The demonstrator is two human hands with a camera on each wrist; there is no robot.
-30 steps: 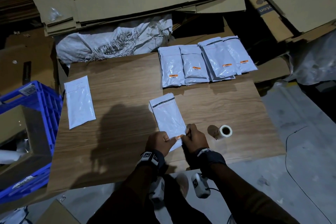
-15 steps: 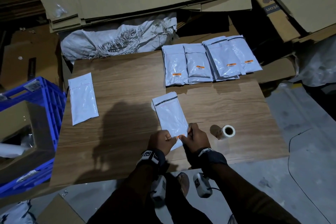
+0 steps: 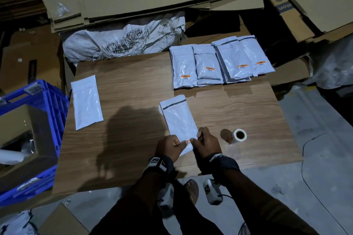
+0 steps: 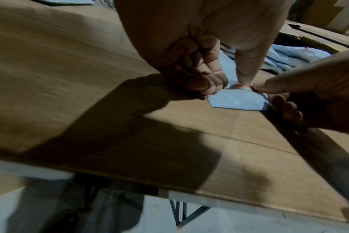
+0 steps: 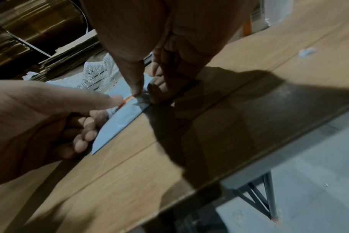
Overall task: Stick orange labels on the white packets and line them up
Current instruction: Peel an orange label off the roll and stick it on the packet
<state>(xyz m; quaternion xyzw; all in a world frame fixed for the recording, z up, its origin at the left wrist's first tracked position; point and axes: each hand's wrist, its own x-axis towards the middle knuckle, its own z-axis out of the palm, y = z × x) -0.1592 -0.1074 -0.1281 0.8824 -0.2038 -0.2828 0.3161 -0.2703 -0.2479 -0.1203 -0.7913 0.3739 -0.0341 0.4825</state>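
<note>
At the desk's (image 3: 133, 86) near edge, my left hand (image 3: 169, 147) and right hand (image 3: 205, 144) keep thumbs pressing the orange label (image 3: 188, 141) onto the white packet (image 3: 178, 120), other fingers curled: unchanged, so sticking continues.

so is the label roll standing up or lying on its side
On its side: the label roll lies on the wooden table with its hollow core facing the head camera, right of the right hand.

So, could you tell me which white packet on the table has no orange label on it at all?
The lone packet at the table's left edge, beside the blue crate. The four in the far row show labels, and the hands press one onto the near packet.
</note>
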